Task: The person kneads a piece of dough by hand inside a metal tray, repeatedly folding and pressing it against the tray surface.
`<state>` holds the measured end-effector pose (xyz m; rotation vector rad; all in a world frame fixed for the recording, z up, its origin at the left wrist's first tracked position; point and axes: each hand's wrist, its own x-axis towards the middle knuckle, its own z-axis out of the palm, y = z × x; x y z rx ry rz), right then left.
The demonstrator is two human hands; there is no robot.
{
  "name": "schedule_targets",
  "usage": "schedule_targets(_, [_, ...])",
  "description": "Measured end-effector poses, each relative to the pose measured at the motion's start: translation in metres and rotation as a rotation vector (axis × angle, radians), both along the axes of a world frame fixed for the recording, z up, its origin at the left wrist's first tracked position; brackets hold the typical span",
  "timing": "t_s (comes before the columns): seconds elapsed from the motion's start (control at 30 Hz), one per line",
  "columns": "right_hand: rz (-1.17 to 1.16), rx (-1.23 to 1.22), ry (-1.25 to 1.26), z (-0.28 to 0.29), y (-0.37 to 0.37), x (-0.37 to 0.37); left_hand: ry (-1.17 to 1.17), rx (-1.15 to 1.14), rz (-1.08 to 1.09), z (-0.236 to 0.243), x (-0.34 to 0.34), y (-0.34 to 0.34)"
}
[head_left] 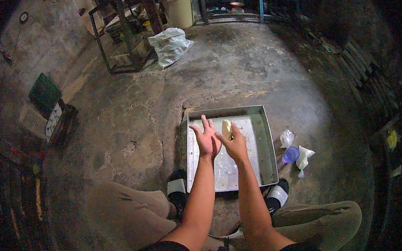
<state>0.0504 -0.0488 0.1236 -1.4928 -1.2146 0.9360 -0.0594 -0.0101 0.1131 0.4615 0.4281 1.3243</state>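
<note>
A shallow square metal tray (270, 142) lies on the floor between my feet, with whitish smears and bits on its bottom. Above it, my left hand (207, 141) is turned palm up, fingers spread, holding nothing. My right hand (235, 144) is just beside it, thumb toward the left palm. Between its thumb and fingers is a pale yellow lump (227, 127), soft-looking; its exact kind does not show. The right hand's fingers partly cover the lump.
Right of the tray are a blue-purple plastic cup (290, 154), a knotted white bag (305, 156) and a clear plastic bag (286, 138). Farther off stand a white sack (170, 45), a dark metal frame (124, 68) and a pale bucket (178, 11). Slatted wood (360, 60) lies at the right.
</note>
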Motion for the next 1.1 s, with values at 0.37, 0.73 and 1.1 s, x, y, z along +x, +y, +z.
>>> schedule_targets(0.37, [-0.249, -0.213, 0.171, -0.105, -0.027, 0.027, -0.180, -0.216, -0.120, -0.026, 0.026, -0.035])
schedule_targets(0.73, [-0.133, -0.202, 0.028, -0.073, -0.014, 0.033, -0.015, -0.138, -0.202, -0.053, 0.023, -0.035])
schedule_targets(1.1, [-0.035, -0.167, 0.269, -0.132, 0.006, -0.043, 0.096, -0.159, -0.075, -0.072, 0.026, -0.031])
